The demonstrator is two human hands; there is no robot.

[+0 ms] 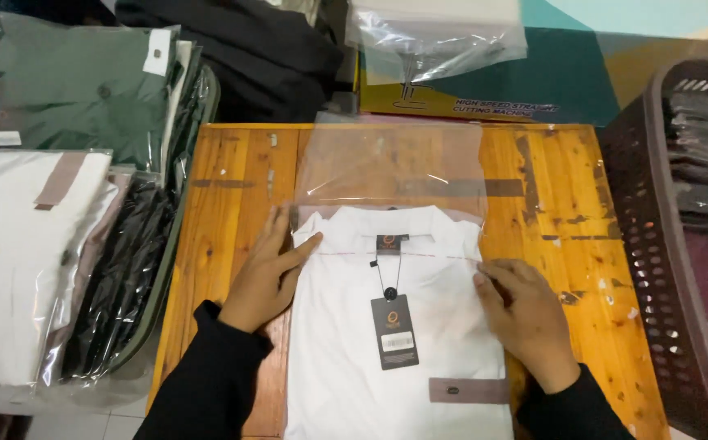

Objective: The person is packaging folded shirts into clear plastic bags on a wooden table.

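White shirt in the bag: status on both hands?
Left hand flat on bag's left edge. Right hand pressing right edge. White shirt inside clear bag, flap open. Nothing in the way.

Single head-worn camera looking steeply down from above the wooden desk (232,212), facing forward across it, sitting close over both hands, taking in the desk's full width, edges catching stacked bagged garments (36,244) left, dark basket (663,269) right

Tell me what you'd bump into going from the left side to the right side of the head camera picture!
Pile of bagged shirts → left hand → black hang tag on the white shirt → right hand → bare wooden table → dark plastic basket.
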